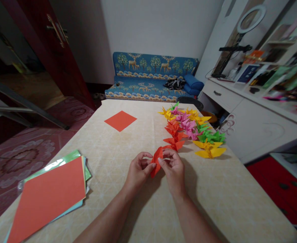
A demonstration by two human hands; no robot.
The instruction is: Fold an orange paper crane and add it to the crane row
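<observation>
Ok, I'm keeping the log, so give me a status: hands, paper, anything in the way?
Left hand, right hand: both pinching folded orange paper. Paper creased, narrow. Orange paper birds crowd close beyond right hand.

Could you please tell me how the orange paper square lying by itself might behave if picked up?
The orange paper square is probably light, as it looks thin. It may flop, since no stiffening folds show. Lying flat on the table, it could be hard to grip.

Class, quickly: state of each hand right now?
Left hand: closed, pinching the folded orange paper.
Right hand: closed, pinching the same folded orange paper.
</observation>
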